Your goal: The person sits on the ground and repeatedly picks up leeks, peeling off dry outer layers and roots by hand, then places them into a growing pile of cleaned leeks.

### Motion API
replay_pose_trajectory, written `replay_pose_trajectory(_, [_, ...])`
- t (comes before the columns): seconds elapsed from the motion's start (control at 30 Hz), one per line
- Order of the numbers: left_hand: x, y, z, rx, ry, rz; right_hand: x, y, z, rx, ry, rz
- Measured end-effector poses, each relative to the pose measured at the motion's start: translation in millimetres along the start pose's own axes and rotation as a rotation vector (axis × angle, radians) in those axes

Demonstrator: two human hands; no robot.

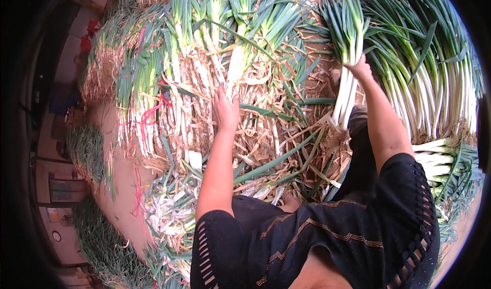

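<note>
My left hand (227,106) reaches onto a heap of untrimmed green onions (195,78) with dry, papery outer leaves; its fingers rest at the pale stem of one of them, and whether they grip it is not plain. My right hand (360,69) is closed round the white stems of a small bunch of cleaned green onions (348,85), held roughly upright, with roots at the lower end and green tops pointing away from me. Right of that hand lies a large row of clean green onions (425,93).
Peeled leaf scraps (172,208) lie before me and at left. Pink ties (147,116) bind some bundles at left. More heaps of green onions (103,246) stand along the far left floor. Other white-stemmed onions (433,160) lie crosswise at right.
</note>
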State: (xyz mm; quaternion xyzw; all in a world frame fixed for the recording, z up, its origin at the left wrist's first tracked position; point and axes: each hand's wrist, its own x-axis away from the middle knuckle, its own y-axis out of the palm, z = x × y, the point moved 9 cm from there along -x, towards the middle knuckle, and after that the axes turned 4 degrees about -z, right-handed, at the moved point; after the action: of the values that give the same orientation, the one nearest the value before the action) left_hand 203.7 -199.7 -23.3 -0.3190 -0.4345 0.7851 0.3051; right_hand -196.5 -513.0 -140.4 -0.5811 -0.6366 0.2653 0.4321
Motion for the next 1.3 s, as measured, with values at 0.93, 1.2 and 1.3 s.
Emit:
replay_pose_trajectory(0.93, [154,60,109,1.069,-0.262,-0.700,176,35,-193,-1.784,-0.072,-1.026])
replay_pose_trajectory(1.2, [3,22,153,0.875,0.075,-0.240,189,19,-194,-1.428,-0.439,-0.849])
replay_pose_trajectory(1.3, [-1,33,148,1.137,0.023,-0.338,194,6,-191,-1.409,-0.491,-0.819])
